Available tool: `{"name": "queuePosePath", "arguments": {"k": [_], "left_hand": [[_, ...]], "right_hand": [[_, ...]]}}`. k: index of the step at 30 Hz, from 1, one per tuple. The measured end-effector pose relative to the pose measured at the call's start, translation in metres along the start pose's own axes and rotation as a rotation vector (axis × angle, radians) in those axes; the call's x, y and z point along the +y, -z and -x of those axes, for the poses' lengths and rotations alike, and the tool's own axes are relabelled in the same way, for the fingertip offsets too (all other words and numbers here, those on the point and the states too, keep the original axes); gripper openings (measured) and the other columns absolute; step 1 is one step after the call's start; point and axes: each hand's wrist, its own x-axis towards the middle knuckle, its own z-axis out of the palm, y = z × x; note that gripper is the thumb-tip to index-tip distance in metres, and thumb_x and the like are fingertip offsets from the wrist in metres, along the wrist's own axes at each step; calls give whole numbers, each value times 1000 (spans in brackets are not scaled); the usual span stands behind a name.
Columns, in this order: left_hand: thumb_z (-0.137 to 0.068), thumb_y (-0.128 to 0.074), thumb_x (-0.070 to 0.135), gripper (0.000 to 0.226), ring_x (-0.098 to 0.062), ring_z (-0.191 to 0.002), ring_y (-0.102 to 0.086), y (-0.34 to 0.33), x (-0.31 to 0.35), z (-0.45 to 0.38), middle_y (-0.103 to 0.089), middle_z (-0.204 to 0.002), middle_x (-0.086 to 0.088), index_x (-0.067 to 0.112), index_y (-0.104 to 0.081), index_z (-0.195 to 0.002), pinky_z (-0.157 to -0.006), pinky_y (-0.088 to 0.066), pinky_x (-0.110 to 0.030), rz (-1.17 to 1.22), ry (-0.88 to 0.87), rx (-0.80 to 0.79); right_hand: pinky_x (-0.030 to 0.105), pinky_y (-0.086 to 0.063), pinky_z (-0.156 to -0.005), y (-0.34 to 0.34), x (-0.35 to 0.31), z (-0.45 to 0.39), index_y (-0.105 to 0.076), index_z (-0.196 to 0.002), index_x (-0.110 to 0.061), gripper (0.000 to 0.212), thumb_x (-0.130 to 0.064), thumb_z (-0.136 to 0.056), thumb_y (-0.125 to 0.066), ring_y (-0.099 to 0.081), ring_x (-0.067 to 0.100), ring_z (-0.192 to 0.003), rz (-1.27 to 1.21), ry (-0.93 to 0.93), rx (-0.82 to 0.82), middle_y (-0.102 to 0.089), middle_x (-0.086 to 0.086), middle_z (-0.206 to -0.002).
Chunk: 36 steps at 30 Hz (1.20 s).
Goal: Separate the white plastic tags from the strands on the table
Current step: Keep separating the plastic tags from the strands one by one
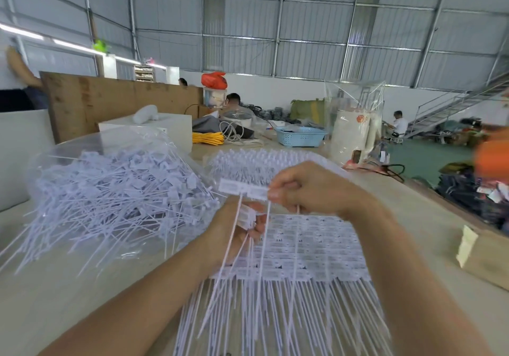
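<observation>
- Right hand (308, 187) is pinching a short row of joined tags (243, 189) at its right end; the row's long axis is running left-right, flat faces toward the camera, held above the table (55, 286).
- Thin white strands (234, 234) are hanging from the row, pointing down and toward the person, slightly fanned.
- Left hand (234, 231) is sitting just below the row, fingers curled round the hanging strands and one loose tag; the exact grip is blurred.
- Sheet (311, 248) of still-joined tags is lying flat on the table under both hands: small white rectangles with dark print, in tidy rows; its strands are running parallel toward the near edge.
- Second sheet (256, 163) is lying behind the hands, strands pointing away.
- Pile (110, 190) of separated tags is lying to the left, strands crossing in all directions, stiff and glossy, partly inside a clear plastic bag (91, 146).
- Table surface is looking pale and smooth.
- Blue perforated basket (300, 136) is standing at the far end; contents too small to tell.
- Yellow coiled cord (208, 137) is lying to the left of the basket.
</observation>
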Motion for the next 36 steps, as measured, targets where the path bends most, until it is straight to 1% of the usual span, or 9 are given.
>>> {"name": "queuePosePath", "arguments": {"k": [3,5,10,15,20,23,27,31,36], "left_hand": [[-86,-32,71,79,-18,-35,-49,7,9,0,-54,-59,-15,-3,-56,-98,-33,-37,-16,-34,-21,58],[-84,-40,71,72,-19,-36,-48,8,8,2,-54,-61,-14,1,-55,-95,-32,-37,-18,-107,-32,101],[-93,-58,15,10,-14,-46,-52,5,-4,4,-61,-55,-1,10,-58,-84,-45,-36,-21,-481,-205,126],[-93,-59,14,12,-11,-41,-49,4,-4,7,-60,-52,-1,11,-56,-81,-40,-32,-19,-515,-243,112],[-93,-59,16,25,-10,-38,-43,1,-4,9,-52,-51,-3,11,-49,-70,-38,-33,-16,-528,-279,79],[-95,-55,12,28,-12,-36,-38,-1,-3,9,-47,-46,-3,9,-44,-70,-36,-30,-17,-538,-268,37],[-96,-54,13,28,-9,-32,-34,-3,2,6,-45,-45,-2,12,-40,-71,-34,-24,-12,-555,-190,16],[-96,-53,12,31,-7,-31,-31,-2,4,10,-43,-43,-1,14,-39,-69,-35,-21,-9,-572,-108,7],[-95,-48,2,29,-10,-30,-34,-13,11,10,-42,-42,-4,14,-38,-71,-35,-23,-9,-488,-110,23]], "right_hand": [[20,-46,-55,-27,42,-14,-65,-88,0,17,-16,-91,-60,-53,11,-53,8,-117,-7,-56,1,-59],[24,-46,-63,-35,61,-17,-63,-86,0,15,-12,-92,-58,-55,8,-51,-38,-145,-6,-58,2,-60],[30,-49,-69,-44,76,-20,-61,-86,-1,12,-9,-93,-56,-57,14,-59,-95,-171,16,-60,5,-64],[16,-47,-52,-55,68,-19,-62,-100,0,25,-22,-96,-53,-57,0,-51,-153,-145,-22,-62,3,-73],[14,-40,-47,-61,62,-21,-62,-75,-16,24,-18,-96,-52,-47,-1,-40,-119,-51,41,-59,-6,-64],[9,-39,-54,-62,62,-21,-59,-62,-23,36,-5,-93,-54,-48,-5,-46,-107,-4,75,-57,-16,-51],[22,-40,-61,-56,64,-23,-67,-78,-5,16,-7,-90,-58,-45,-1,-51,-12,15,95,-55,-9,-57],[25,-46,-77,-55,63,-23,-72,-102,-19,17,-15,-88,-63,-62,13,-83,192,-3,51,-72,3,-96],[30,-48,-80,-41,61,-22,-72,-100,-27,16,-22,-87,-64,-62,18,-90,315,27,134,-72,2,-95]]}}
